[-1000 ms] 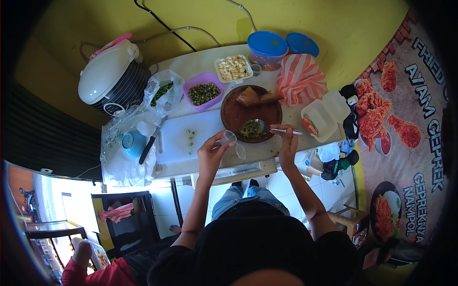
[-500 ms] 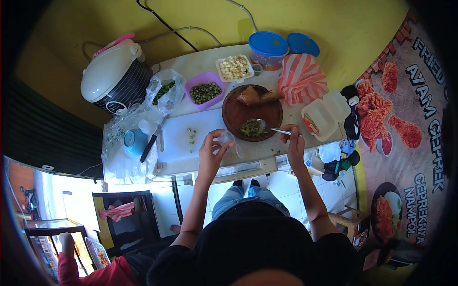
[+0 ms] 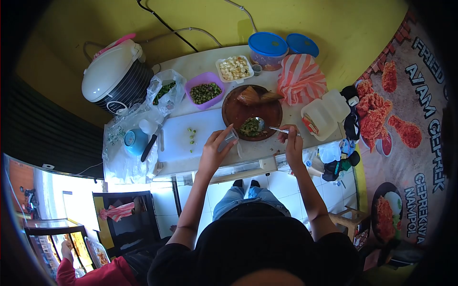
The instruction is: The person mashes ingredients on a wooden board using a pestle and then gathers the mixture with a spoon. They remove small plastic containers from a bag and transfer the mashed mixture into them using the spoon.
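Observation:
My left hand [image 3: 217,148] is wrapped round a small clear plastic cup [image 3: 230,140] at the front edge of the counter. In my right hand [image 3: 291,143] is the handle of a metal spoon [image 3: 260,124], whose bowl rests in a green chopped mixture [image 3: 249,127]. That mixture lies at the near side of a round brown mortar [image 3: 232,117]. A brown pestle [image 3: 269,97] leans across the mortar's far side. Left of it is a white cutting board [image 3: 176,138] with several small green pieces [image 3: 192,135] on it.
Behind stand a purple tub [image 3: 221,97], a white tray of pale pieces [image 3: 234,68] and blue-lidded containers [image 3: 268,44]. A black-handled knife [image 3: 149,148] and blue bowl [image 3: 135,141] lie left. An open box [image 3: 324,125] sits right. Another person's red sleeve [image 3: 109,274] shows lower left.
My left hand's fingers have spread wider around the cup. My right hand and the spoon have shifted slightly left. The other person's arm has moved a little.

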Available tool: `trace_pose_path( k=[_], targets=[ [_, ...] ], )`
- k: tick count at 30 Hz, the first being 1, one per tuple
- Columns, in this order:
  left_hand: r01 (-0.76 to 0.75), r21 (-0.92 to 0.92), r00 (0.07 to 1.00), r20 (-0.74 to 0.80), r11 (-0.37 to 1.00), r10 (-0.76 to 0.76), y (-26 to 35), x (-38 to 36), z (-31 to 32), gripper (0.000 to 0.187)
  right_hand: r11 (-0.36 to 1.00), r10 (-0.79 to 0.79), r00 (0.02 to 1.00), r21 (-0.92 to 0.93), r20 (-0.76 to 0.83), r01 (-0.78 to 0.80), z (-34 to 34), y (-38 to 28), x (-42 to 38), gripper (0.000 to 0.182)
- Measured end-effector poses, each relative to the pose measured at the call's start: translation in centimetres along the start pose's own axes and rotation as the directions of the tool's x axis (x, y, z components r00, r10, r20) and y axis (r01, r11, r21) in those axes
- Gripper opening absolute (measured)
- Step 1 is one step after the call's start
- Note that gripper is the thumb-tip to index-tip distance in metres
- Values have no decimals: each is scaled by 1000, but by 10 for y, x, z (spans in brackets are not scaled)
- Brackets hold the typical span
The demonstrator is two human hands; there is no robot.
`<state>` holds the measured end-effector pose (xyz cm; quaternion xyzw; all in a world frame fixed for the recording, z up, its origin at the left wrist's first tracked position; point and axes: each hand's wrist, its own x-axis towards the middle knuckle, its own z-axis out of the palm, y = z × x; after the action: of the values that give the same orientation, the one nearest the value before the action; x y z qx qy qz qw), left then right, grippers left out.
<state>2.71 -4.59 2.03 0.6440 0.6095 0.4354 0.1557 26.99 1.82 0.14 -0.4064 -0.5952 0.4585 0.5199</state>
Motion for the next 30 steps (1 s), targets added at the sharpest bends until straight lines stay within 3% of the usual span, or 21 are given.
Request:
trace_pose_path(
  k=[5,8,11,14,20,23,30],
  targets=[
    [88,-87,996,35,992,-85,12,5,-4,48,997,45,999,68,-24,-43,2,-1,-1,41],
    [71,-54,996,-44,996,-73,6,9,2,44,993,53,998,109,-32,-49,6,0,-2,41],
    [-42,54,997,-57,998,45,8,19,2,41,986,68,997,153,-28,-62,11,1,-6,40],
    [-77,31,997,-26,997,78,10,29,5,39,978,87,996,192,-14,-83,17,-1,-9,39],
    [-45,10,996,76,999,44,17,43,15,38,965,74,997,253,0,-72,28,1,-9,39],
    [-107,73,994,40,992,104,13,46,20,40,952,78,997,297,0,-74,29,2,-8,39],
    [-86,55,996,11,995,86,14,48,18,40,930,117,993,353,-29,-99,32,-1,-6,40]
  ],
)
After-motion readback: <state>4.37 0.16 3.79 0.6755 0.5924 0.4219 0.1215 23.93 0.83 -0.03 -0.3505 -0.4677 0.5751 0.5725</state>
